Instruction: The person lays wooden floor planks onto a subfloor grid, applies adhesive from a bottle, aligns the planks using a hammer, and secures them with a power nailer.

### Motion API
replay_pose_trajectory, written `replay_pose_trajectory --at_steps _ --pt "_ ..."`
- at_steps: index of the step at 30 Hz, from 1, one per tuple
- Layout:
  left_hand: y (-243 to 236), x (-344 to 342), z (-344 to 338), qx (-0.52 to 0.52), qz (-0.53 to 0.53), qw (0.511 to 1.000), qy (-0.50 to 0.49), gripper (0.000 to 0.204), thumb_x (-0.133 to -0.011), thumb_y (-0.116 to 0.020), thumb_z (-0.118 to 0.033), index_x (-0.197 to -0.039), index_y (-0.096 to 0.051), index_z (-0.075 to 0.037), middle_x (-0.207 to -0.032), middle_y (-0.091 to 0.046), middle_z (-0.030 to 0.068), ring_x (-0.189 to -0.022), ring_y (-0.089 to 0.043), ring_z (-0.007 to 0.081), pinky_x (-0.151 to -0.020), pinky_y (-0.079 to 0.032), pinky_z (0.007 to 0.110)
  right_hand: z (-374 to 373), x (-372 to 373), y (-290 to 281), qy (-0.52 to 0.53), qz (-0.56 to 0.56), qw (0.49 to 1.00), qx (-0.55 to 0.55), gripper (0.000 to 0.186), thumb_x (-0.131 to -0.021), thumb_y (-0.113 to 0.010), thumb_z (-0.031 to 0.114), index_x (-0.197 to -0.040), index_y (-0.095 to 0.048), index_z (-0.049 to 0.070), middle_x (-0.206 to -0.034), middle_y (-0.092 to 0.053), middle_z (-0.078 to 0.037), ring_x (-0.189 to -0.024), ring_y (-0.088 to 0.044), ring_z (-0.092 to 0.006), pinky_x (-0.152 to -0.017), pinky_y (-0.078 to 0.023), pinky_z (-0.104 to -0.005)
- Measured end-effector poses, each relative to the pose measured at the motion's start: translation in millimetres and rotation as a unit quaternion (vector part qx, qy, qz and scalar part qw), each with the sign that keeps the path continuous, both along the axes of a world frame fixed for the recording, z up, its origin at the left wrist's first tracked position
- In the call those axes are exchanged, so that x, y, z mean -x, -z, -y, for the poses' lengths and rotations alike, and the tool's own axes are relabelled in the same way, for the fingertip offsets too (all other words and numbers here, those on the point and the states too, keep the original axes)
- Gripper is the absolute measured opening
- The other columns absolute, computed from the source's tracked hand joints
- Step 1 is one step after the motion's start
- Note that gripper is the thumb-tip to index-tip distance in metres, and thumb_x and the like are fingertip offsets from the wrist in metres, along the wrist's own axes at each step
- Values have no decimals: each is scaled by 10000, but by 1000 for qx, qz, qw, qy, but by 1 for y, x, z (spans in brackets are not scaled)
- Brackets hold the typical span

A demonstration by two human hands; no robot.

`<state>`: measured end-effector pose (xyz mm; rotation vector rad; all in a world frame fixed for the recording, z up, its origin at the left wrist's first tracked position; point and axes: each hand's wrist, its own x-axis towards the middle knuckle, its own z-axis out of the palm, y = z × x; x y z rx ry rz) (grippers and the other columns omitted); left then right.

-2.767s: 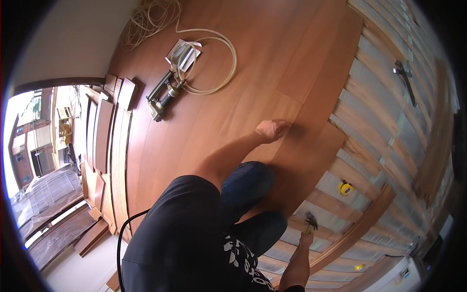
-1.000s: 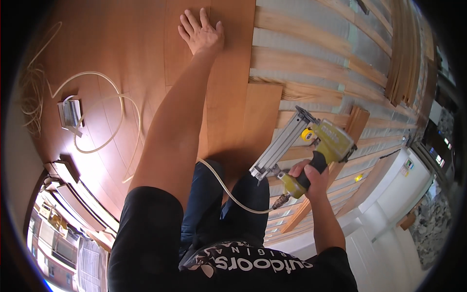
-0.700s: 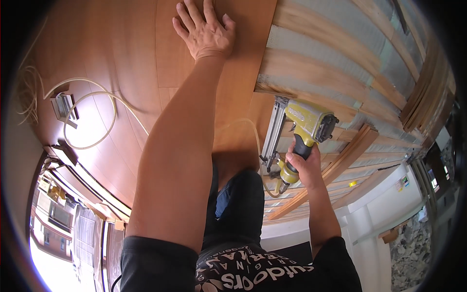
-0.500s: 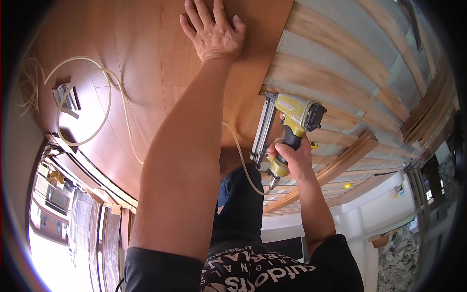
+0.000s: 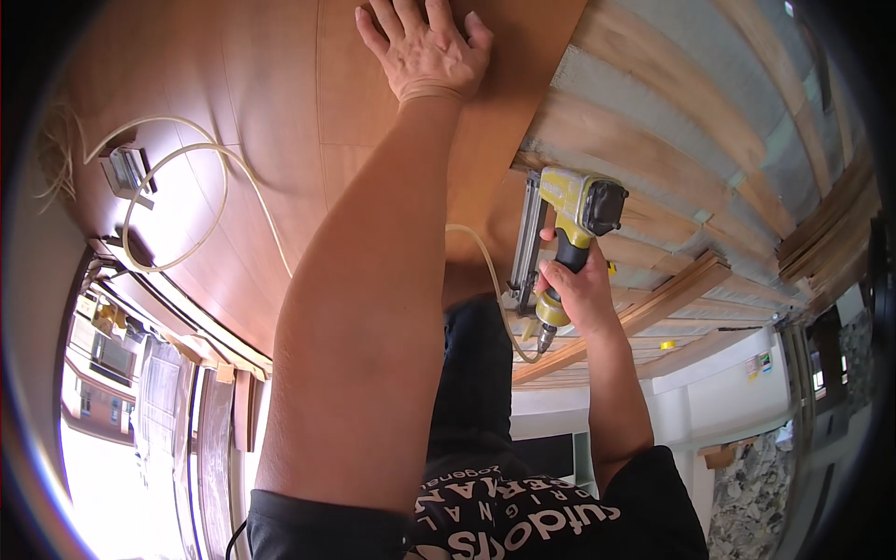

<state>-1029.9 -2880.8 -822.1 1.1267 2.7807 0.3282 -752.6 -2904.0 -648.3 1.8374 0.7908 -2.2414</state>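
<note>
My left hand (image 5: 435, 54) lies flat on a smooth brown floorboard (image 5: 504, 84), fingers spread, nothing in it. My right hand (image 5: 581, 285) is wrapped round the black grip of a yellow-green air nail gun (image 5: 571, 201). The gun's nose and long metal magazine are beside the edge of the laid boards; whether the nose touches the wood I cannot tell. From the lower end of the grip, a cream air hose (image 5: 487, 245) curves left and passes behind my left forearm.
Bare wooden battens (image 5: 644, 121) over pale sheeting stretch to the right. A long plank (image 5: 644, 313) lies across them, with stacked strips (image 5: 826, 229) farther right. On the laid floor at left are hose loops (image 5: 222, 187) and a small grey object (image 5: 131, 173). A yellow tape roll (image 5: 667, 345) sits lower right.
The whole view has shifted slightly, so both hands and the nail gun appear a little farther right. My left hand still presses flat, and my right hand keeps its hold.
</note>
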Motion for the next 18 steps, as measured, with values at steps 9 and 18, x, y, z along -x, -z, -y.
replay_pose_trajectory --at_steps 9,18 --pt "3 -5 0 -11 -45 999 7 685 -884 -594 -349 -1503 -460 -89 -1644 -268 232 -1536 -199 422 -1241 -123 587 -29 -38 2 3 21 1000 11 450 -919 -640 -44 -1332 -478 28 -1354 -576 -92 -697 -635 -122 -645 -561 -279" --pt "5 -2 5 -12 -57 998 14 679 -892 -585 -346 -1506 -448 -90 -1643 -273 228 -1534 -208 424 -1242 -125 581 -48 -44 -4 -3 13 999 32 620 -919 -634 -41 -1494 -428 66 -1345 -591 -50 -707 -601 -109 -666 -543 -283"
